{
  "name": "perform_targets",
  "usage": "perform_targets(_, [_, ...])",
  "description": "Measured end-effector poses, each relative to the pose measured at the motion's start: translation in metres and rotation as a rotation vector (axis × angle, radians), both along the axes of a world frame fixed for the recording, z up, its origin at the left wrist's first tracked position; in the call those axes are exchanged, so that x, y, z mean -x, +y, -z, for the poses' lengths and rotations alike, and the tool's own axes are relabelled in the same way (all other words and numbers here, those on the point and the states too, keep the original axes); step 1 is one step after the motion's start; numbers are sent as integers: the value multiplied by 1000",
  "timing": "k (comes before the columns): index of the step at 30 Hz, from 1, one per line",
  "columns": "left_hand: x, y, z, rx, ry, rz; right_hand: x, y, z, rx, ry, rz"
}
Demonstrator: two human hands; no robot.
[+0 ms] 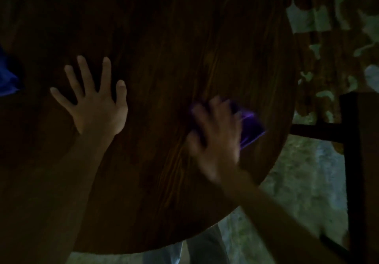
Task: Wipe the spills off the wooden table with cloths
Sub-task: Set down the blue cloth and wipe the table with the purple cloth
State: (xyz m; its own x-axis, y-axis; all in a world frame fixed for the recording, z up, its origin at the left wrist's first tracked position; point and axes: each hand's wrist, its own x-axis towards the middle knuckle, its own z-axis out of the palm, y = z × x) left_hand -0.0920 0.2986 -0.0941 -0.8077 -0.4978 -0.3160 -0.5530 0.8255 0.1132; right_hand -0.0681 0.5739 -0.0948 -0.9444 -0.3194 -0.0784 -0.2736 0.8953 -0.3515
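A round dark wooden table point(164, 37) fills most of the dim head view. My left hand point(96, 103) lies flat on it at the left, fingers spread, holding nothing. My right hand point(217, 138) is blurred with motion near the table's right edge and presses down on a purple cloth point(250, 126), which sticks out to the right of my fingers. No spill shows on the dark wood.
A blue cloth point(8, 74) lies at the table's left edge. A dark chair frame point(350, 150) stands on the right, beyond the table edge. Grey stone floor point(297, 192) with fallen leaves lies below. My pale trouser legs point(205, 249) show under the near rim.
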Motion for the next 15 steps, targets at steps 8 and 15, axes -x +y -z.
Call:
perform_targets(8, [4, -2, 3, -11, -34, -30, 71, 45, 6, 37, -93, -1382])
perform_targets(15, [2, -6, 6, -28, -58, -25, 252, 33, -7, -83, -35, 163])
